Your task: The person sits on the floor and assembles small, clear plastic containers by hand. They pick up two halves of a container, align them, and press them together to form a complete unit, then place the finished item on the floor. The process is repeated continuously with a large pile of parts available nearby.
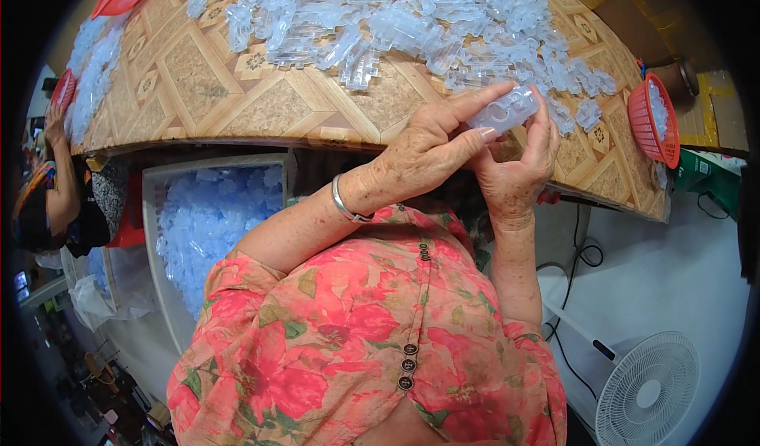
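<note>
Above the table's near edge I hold a small clear plastic part (503,110) with a round ring moulded in it. My left hand (423,149) pinches it from the left, forefinger along its upper side and thumb below. From the right, my right hand (518,169) grips its other end, with some of those fingers hidden behind it. Just beyond both hands spreads a large heap of similar clear plastic parts (340,22) on the patterned table (198,86).
A red basket (649,121) with clear parts hangs by the table's right end. At lower left stands a white bin (162,232) full of bluish clear parts. A white fan (649,394) is at lower right, near a black cable. Another person's arm (63,185) reaches in at far left.
</note>
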A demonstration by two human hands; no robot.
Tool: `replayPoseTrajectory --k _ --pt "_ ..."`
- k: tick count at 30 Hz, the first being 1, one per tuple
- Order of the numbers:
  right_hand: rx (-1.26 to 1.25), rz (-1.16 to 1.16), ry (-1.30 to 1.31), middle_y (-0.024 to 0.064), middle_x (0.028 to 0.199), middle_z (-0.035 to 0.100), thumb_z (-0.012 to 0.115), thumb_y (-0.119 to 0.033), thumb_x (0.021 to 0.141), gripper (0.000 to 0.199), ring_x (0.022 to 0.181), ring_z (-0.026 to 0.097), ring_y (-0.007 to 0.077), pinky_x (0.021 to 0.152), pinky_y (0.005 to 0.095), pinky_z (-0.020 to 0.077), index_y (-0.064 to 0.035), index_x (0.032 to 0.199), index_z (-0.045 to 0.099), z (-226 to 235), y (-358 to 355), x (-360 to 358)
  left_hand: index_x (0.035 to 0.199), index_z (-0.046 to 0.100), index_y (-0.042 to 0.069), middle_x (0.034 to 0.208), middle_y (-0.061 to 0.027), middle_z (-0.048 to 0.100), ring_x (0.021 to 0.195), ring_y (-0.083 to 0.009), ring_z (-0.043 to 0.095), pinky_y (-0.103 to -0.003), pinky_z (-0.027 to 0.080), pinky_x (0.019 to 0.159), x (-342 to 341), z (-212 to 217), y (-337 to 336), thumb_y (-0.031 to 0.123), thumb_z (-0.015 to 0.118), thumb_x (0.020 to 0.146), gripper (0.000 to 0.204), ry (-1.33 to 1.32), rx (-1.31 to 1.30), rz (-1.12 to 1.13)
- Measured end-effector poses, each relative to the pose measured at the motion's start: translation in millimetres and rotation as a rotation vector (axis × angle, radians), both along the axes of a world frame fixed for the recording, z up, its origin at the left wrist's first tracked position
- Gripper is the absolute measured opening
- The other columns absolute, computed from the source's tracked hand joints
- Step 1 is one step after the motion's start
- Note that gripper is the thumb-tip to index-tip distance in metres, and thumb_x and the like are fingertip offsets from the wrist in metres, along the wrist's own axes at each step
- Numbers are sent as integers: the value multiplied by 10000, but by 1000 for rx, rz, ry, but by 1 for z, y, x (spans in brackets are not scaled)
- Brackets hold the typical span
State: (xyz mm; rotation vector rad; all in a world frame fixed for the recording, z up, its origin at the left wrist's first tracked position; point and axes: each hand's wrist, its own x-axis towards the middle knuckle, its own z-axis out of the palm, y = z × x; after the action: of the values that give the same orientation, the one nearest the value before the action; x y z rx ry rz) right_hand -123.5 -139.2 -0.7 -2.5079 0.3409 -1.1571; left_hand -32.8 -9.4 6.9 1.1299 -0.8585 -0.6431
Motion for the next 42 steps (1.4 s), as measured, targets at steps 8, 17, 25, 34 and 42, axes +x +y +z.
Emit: replayPoseTrajectory --k 8,17,25,34,42 --pt "70 65 -41 107 1294 619 916 -370 608 915 1153 560 388 1059 520 410 -15 1355 524 -4 -6 -5 1518 433 95 1158 7 631 928 -28 570 -188 499 813 6 7 6 213 473 1068 467 183 13 -141" --pt "79 62 -34 135 1221 644 923 -372 627 901 1114 590 367 1038 496 440 -12 1355 533 -1 -6 -3 1475 492 68 1241 -11 638 1019 -53 574 -205 487 874 4 -3 -3 209 502 1058 440 -165 -48 62" --pt "445 63 -69 144 1193 654 921 -383 640 894 1074 604 366 982 462 484 5 1349 539 -2 8 2 1471 498 69 1228 -14 648 1023 -52 565 -217 482 898 -3 -2 -4 192 548 1037 454 -59 -48 118" --pt "-4 29 32 149 1129 678 887 -436 665 926 1043 642 265 1071 515 392 9 1380 503 -5 0 -1 1409 562 68 1121 -21 668 956 -62 570 -240 494 835 -7 5 1 44 682 907 516 -155 89 207" --pt "0 324 187 85 1144 683 785 -168 780 464 1051 638 273 1083 509 360 -55 1205 638 6 -28 -5 1193 635 28 1154 -168 631 1125 -379 572 -439 454 958 34 2 11 53 713 806 396 -794 162 195"
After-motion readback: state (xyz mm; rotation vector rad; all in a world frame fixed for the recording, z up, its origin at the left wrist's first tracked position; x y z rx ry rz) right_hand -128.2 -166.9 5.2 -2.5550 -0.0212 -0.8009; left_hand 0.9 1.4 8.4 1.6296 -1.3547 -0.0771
